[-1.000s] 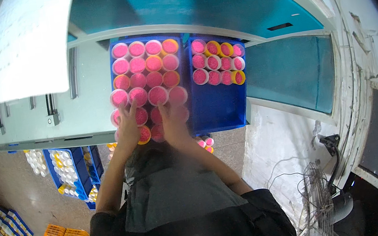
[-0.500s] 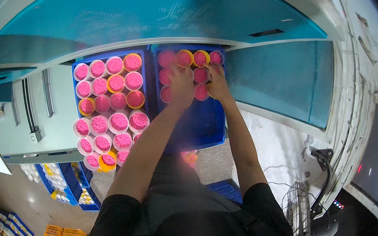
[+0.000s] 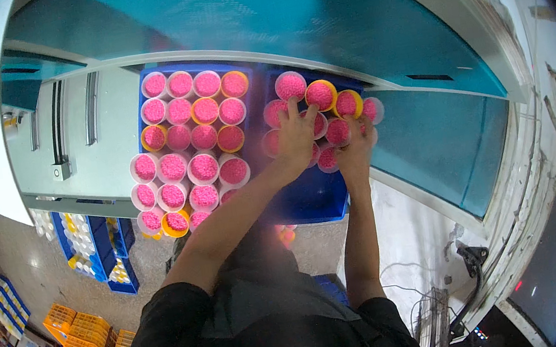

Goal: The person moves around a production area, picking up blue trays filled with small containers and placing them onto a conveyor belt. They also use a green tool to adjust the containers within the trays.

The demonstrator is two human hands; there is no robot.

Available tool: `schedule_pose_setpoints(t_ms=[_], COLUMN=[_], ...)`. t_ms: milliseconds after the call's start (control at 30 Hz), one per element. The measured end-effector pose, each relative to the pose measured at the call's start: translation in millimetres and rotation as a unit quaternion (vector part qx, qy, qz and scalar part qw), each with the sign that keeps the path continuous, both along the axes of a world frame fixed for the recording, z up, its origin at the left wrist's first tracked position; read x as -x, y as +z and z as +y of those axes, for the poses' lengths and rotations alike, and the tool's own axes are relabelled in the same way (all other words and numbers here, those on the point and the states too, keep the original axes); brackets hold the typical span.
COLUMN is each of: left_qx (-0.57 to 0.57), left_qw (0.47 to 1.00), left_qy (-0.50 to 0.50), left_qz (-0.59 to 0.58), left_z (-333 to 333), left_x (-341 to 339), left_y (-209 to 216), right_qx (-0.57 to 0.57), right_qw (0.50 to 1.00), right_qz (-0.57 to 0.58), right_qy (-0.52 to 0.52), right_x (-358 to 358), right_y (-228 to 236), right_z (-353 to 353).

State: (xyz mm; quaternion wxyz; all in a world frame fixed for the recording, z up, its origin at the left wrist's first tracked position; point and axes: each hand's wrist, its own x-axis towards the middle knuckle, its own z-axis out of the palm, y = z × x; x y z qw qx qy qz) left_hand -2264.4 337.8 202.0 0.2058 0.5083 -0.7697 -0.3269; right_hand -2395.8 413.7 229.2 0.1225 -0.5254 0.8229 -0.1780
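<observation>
Round white and yellow cups filled with pink granules point(image 3: 290, 86) sit close together in and over the right blue crate point(image 3: 309, 197). My left hand point(image 3: 296, 139) bears on the middle of this group, fingers bent over cup rims. At the group's right side, my right hand point(image 3: 356, 146) curls its fingers around the outer cups. The cups by my hands look raised, and a white cup point(image 3: 374, 110) overhangs the crate's right edge. My palms hide some cups and the exact finger contact.
Left of my hands, a second blue crate point(image 3: 250, 93) holds rows of similar cups point(image 3: 178, 111), the nearer ones standing higher. A teal panel point(image 3: 429, 146) borders the right side. Orange baskets point(image 3: 82, 339) and blue crates of cups point(image 3: 84, 245) stand on the floor at left.
The view has turned slightly. The cups under my hands look larger and have shifted right over the crate's edge, and both hands moved with them.
</observation>
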Motion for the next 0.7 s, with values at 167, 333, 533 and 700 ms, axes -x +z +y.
schedule_pose_setpoints(t_ms=[167, 333, 533, 700], left_qx=[0.033, 0.020, -0.041, -0.100], left_qw=[0.998, 0.998, 0.993, 0.988], left_qy=[-0.020, 0.036, -0.020, -0.031], left_qz=[0.046, -0.056, -0.109, -0.110], left_z=[-21.5, -69.6, -110.2, -129.9], left_x=[-86.3, -179.4, -241.8, -269.0], left_y=[55.4, 77.3, 43.1, 25.5], right_qx=[0.051, 0.030, -0.038, -0.146], right_qw=[0.998, 0.994, 0.990, 0.979], right_qz=[0.025, -0.043, -0.100, -0.086], right_qy=[0.014, 0.096, 0.094, 0.116], right_x=[-76.7, -156.0, -207.7, -199.4], right_y=[60.1, 40.9, 13.5, 15.3], right_z=[-28.8, -89.6, -126.7, -128.1])
